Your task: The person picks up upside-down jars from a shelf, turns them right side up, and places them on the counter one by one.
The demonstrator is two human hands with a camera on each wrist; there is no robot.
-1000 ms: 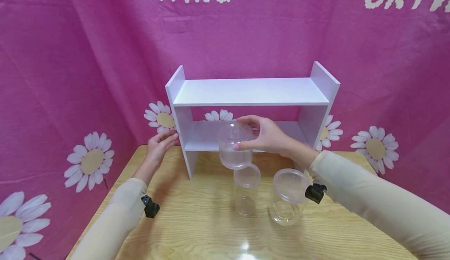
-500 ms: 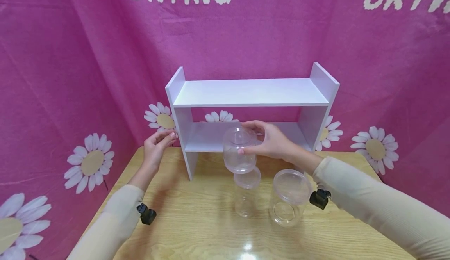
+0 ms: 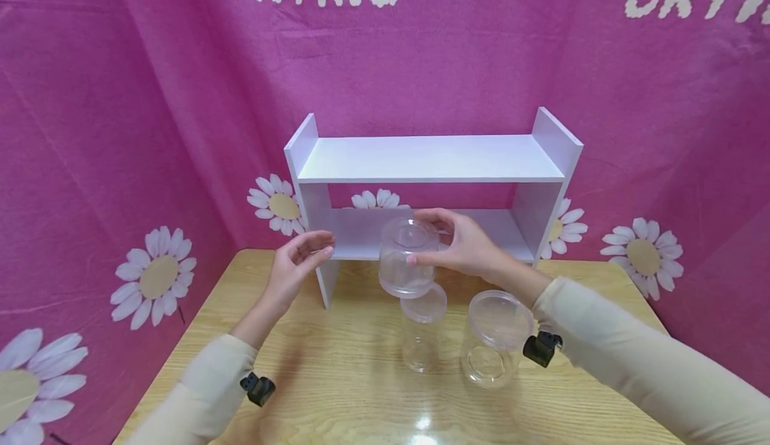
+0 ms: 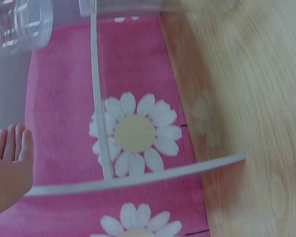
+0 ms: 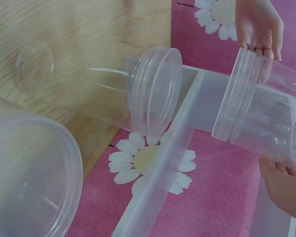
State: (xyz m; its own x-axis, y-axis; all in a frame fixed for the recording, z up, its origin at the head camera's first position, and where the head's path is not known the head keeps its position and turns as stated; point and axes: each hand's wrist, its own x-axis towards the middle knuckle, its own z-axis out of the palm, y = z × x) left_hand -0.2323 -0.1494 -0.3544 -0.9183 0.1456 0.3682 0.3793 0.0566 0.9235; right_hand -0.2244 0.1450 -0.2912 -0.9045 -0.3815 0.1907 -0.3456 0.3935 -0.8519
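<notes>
In the head view my right hand (image 3: pixel 466 248) grips a clear plastic jar (image 3: pixel 398 268) between thumb and fingers. The jar is held up in front of the shelf, upside down, its lid (image 5: pixel 237 94) facing the table. My left hand (image 3: pixel 295 264) is in front of the shelf's left side panel, fingers loosely bent, holding nothing. A narrow clear jar (image 3: pixel 420 341) stands on the table, partly behind the held one in this view. To its right stands a wider clear jar (image 3: pixel 494 338); both have lids on top.
A white two-tier shelf (image 3: pixel 430 158) stands at the back of the wooden table (image 3: pixel 337 385). Behind it and on the left hangs a pink cloth (image 3: pixel 421 51) with daisies and white lettering.
My left hand has moved right, from beside the shelf's left panel to in front of it. My right hand has shifted the jar slightly right and down.
</notes>
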